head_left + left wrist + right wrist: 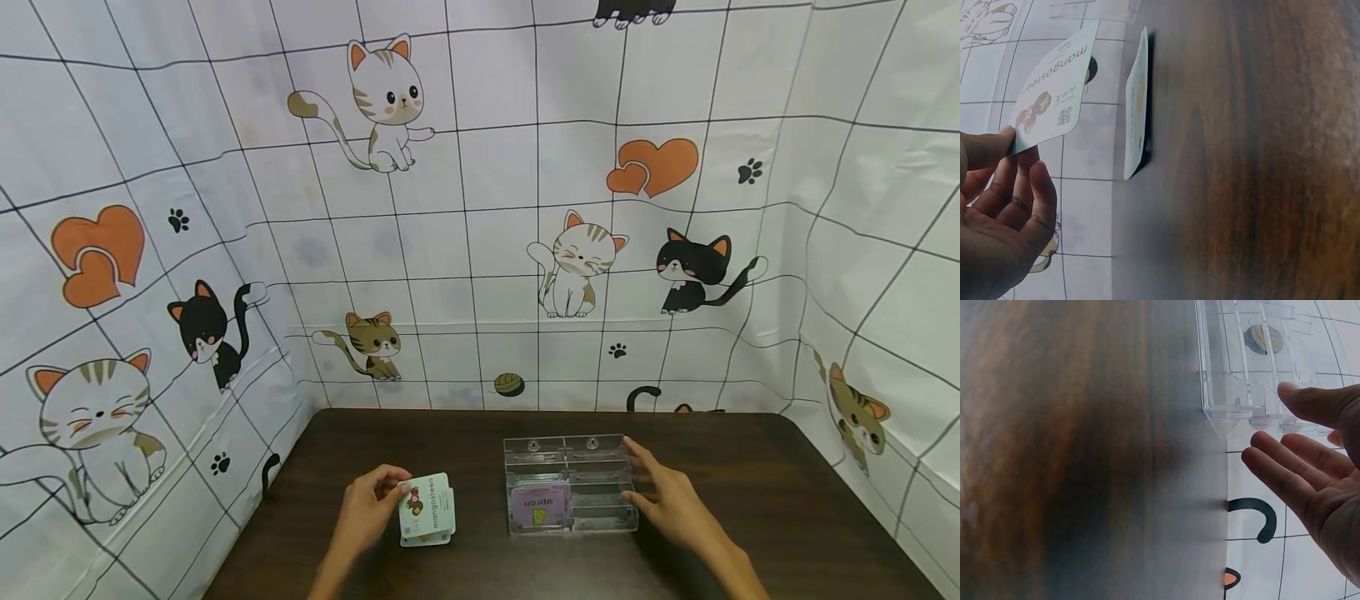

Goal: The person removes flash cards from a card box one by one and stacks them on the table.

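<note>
The left hand (pixel 366 507) pinches a mangosteen card (pixel 426 502) above another card (pixel 426 541) on the counter (pixel 450 437); the right hand (pixel 671 504) has fingers spread wide beside a clear rack (pixel 600 522).

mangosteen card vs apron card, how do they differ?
Mangosteen card is whitish; apron card is purple.
The left hand pinches the mangosteen card; the apron card sits in the clear holder.
In the head view, mangosteen reads sideways, apron upside down.
Both: printed word plus picture.
</note>
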`<action>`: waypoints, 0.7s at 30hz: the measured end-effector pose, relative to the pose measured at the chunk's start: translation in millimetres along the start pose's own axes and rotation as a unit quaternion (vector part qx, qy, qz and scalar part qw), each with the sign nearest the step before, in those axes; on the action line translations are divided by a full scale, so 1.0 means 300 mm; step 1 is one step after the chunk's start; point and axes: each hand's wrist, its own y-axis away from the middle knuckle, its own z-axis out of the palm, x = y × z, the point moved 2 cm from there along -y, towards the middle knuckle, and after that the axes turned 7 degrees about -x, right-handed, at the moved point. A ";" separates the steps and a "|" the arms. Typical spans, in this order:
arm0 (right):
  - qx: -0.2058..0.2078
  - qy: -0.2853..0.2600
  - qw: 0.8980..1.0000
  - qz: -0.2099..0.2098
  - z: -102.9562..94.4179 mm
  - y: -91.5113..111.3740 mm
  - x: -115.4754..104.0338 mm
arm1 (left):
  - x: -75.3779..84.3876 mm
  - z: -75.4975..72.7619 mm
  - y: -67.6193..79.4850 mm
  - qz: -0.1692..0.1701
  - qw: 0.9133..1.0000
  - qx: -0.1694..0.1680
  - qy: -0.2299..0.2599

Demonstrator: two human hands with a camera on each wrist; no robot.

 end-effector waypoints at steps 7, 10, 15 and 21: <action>0.004 0.006 1.000 -0.003 0.000 0.001 0.000 | -0.012 0.008 0.003 0.012 1.000 0.003 -0.005; 0.002 0.007 1.000 -0.001 0.000 0.002 0.001 | -0.020 0.013 -0.001 0.002 1.000 -0.001 -0.002; -0.002 0.006 1.000 0.002 0.000 0.002 0.002 | -0.029 0.018 -0.005 -0.014 1.000 -0.012 -0.002; -0.008 0.003 1.000 0.010 0.000 0.001 0.004 | -0.034 0.023 -0.003 -0.016 1.000 -0.021 -0.006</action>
